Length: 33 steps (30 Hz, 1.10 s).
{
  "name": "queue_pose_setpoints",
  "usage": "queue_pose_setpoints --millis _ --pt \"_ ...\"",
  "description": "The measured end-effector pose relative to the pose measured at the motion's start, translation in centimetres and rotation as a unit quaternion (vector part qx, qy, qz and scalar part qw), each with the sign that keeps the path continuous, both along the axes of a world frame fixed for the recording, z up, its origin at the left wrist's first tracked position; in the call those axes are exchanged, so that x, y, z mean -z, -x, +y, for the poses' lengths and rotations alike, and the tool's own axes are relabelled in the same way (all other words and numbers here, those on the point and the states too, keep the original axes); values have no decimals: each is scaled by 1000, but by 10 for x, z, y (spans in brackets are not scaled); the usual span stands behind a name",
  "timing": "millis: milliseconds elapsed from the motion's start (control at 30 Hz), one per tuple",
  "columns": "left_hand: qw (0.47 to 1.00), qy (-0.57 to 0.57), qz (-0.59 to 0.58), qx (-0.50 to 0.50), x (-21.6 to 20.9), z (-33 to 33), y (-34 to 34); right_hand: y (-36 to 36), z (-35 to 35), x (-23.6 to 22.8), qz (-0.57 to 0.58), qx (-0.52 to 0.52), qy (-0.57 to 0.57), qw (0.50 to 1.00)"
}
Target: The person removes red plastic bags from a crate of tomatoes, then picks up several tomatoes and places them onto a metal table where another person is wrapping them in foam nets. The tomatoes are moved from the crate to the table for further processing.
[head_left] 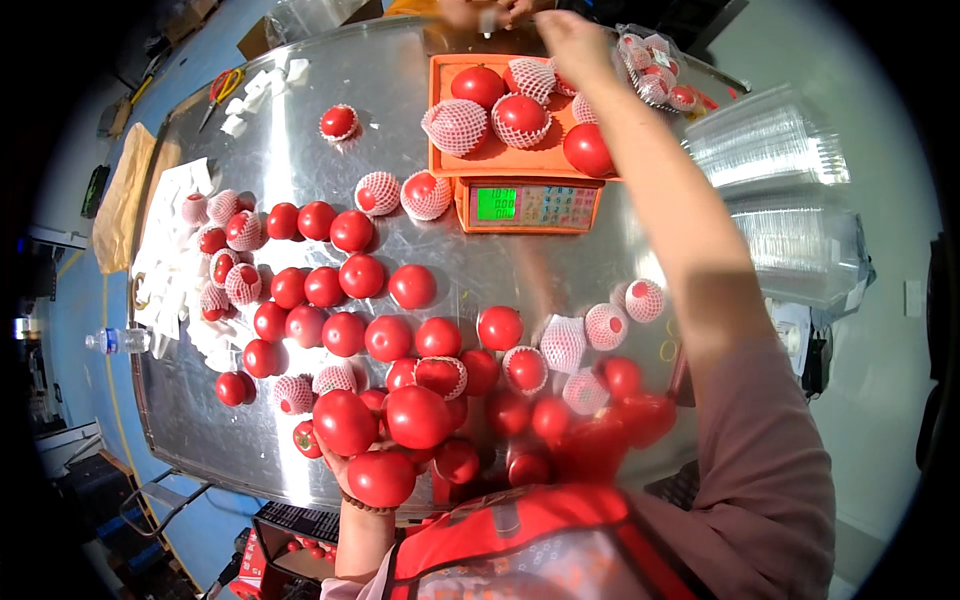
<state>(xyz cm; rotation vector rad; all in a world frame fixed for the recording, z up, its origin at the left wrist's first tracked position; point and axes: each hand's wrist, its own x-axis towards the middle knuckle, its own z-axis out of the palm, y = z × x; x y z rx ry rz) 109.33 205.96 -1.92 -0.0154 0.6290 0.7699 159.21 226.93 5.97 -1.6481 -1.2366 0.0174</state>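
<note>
My left hand, with a beaded bracelet at the wrist, curls under large red tomatoes at the table's near edge. They look raised above the others, and most of the fingers are hidden beneath them. My right arm stretches across the table, so that my right hand is at the far edge, just beyond an orange scale; its fingers are smeared. On the scale's orange tray lie bare tomatoes and others in white foam nets. Rows of bare tomatoes cover the table's middle.
Another person's hands are at the far edge. White foam nets lie piled at left, near yellow-handled scissors and a plastic bottle. Clear plastic boxes are stacked at right. A bagged pack of netted tomatoes stands far right.
</note>
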Motion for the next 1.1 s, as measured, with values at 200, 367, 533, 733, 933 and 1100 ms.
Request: queue_pose_setpoints --millis 200,367,533,733,933,1100 --pt "1000 8 8 25 1 4 -13 -112 -36 17 -19 99 -18 995" --pt "999 11 9 47 4 9 -27 -140 -58 42 -39 49 48 997" --pt "999 15 10 50 6 10 -30 -95 -62 29 -94 66 228 967" --pt "999 16 11 43 6 9 -26 -61 -44 33 -311 109 203 922" --pt "1000 15 15 23 5 7 -15 -27 -24 3 -243 132 435 857" --pt "1000 9 19 19 -2 8 -10 -76 -52 34 -102 111 329 932"
